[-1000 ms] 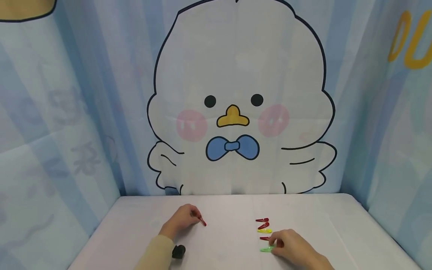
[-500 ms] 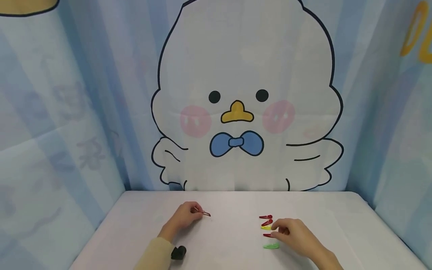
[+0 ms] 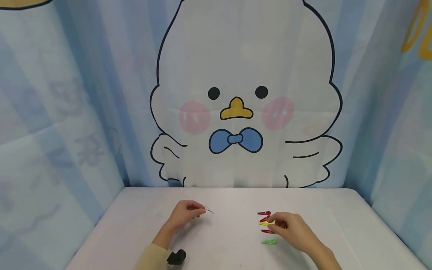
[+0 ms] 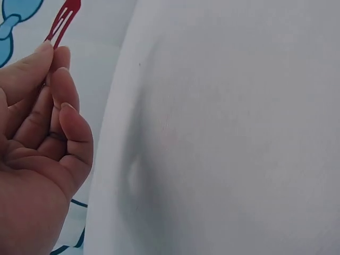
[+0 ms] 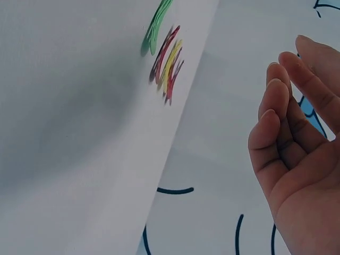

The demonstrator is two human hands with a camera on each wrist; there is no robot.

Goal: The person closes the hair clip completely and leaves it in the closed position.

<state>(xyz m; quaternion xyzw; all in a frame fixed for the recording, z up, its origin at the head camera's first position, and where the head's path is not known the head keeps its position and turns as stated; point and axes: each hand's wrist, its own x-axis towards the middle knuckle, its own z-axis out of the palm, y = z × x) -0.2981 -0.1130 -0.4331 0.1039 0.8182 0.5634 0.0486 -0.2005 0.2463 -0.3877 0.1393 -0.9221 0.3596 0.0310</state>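
My left hand pinches a red snap hair clip between thumb and fingertips, its free end pointing away from the fingers. In the head view that clip shows as a thin sliver. On the right of the white table, a column of hair clips runs from a red clip at the back, past a second red one and a yellow clip, to a third red clip and a green clip. Over the middle of that column, my right hand has loosely bent fingers with nothing between them, its fingertips overlapping the yellow clip.
A black device sits at the left wrist, by the sleeve. The white table ends at the back against a curtain printed with a cartoon bird, and more curtain hangs on both sides.
My right hand has moved from the green clip toward the back, over the yellow and red ones. The red clip in my left hand has been turned from slanting downward to nearly edge-on.
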